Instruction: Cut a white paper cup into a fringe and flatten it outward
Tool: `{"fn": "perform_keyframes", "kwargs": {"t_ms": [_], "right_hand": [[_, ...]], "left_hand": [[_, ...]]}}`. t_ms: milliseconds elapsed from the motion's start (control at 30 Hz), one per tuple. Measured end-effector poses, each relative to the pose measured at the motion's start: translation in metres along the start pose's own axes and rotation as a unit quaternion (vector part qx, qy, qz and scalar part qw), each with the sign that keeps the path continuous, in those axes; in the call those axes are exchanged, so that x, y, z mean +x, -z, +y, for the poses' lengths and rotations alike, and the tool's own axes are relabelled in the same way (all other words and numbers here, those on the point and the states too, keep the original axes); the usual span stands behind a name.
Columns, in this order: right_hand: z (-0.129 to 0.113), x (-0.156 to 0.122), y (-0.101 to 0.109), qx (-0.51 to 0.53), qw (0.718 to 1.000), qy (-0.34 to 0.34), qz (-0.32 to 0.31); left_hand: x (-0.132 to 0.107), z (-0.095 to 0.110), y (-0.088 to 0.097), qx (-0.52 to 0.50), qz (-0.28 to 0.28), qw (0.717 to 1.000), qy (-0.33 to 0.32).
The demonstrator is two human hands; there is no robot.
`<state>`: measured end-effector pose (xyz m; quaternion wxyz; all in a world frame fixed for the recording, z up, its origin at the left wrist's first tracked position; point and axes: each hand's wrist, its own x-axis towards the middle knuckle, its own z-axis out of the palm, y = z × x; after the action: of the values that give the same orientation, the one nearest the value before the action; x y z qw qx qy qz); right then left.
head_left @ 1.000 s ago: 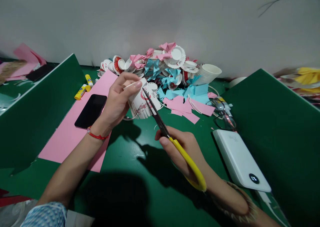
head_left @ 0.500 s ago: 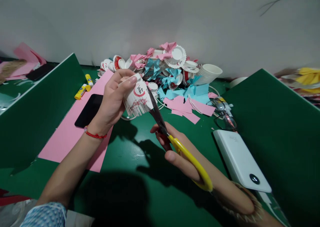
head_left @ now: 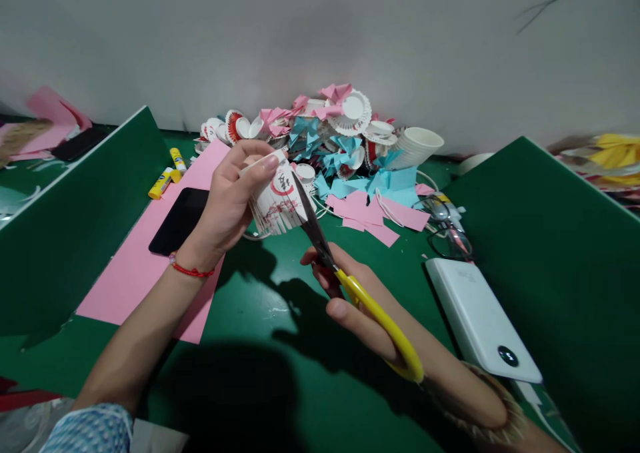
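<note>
Between the thumb and fingers of my left hand point(head_left: 235, 196) is a white paper cup point(head_left: 280, 206) with red and black print. Its lower side is slit into narrow strips, and it is held above the table. My right hand point(head_left: 355, 293) grips yellow-handled scissors point(head_left: 383, 323), the thumb through one loop. The dark blades point up and away, lying against the cup's right side. Whether the blades are fully closed on the paper I cannot tell.
Cut paper cups with pink and blue bows point(head_left: 350, 110) are heaped by the wall. Around lie stacked cups point(head_left: 417, 148), pink paper strips point(head_left: 365, 213), glasses point(head_left: 450, 240), a white power bank point(head_left: 483, 316), a phone point(head_left: 180, 221), a pink sheet point(head_left: 120, 286) and glue sticks point(head_left: 161, 183). Green dividers point(head_left: 550, 260) flank the table.
My left hand has turned the cup slightly and shifted it a little to the right. The right hand and scissors are almost where they were.
</note>
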<state>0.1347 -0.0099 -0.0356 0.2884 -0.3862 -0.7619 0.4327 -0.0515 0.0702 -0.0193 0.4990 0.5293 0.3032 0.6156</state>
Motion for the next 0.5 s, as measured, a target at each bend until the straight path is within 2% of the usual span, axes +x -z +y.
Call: {"fn": "perform_keyframes", "kwargs": {"t_ms": [500], "right_hand": [[0.0020,0.0006,-0.0011,-0.009,1.000,0.004,0.009]], "left_hand": [[-0.0001,-0.0011,-0.0001,-0.005,0.000,1.000,0.002]]}}
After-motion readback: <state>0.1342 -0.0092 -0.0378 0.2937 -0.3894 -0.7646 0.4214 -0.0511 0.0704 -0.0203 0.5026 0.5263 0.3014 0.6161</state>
